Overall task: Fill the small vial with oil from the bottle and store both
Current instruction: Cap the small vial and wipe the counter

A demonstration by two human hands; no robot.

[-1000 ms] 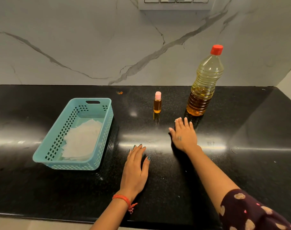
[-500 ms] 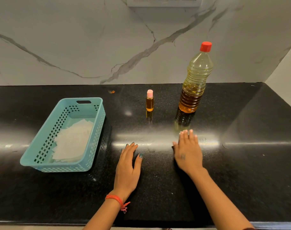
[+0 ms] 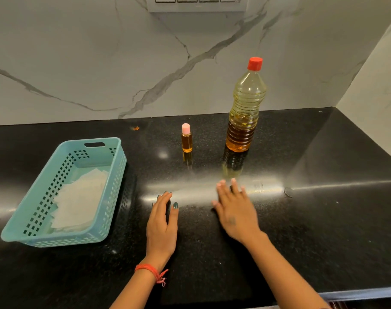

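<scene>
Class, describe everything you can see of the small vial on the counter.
The small vial is a clear, slim cylinder, glass or plastic, holding amber oil nearly to its neck, closed by a pink cap. It stands upright on the black counter, left of the oil bottle and apart from it. Neither hand touches it; its reflection shows below.

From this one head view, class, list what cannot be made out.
- Right hand: motion-blurred, finger contact with the counter unclear.
- Switch panel: cut off by top edge.
- Basket contents: pale sheets, type unclear.
- Small vial: too small to read fill level.
</scene>
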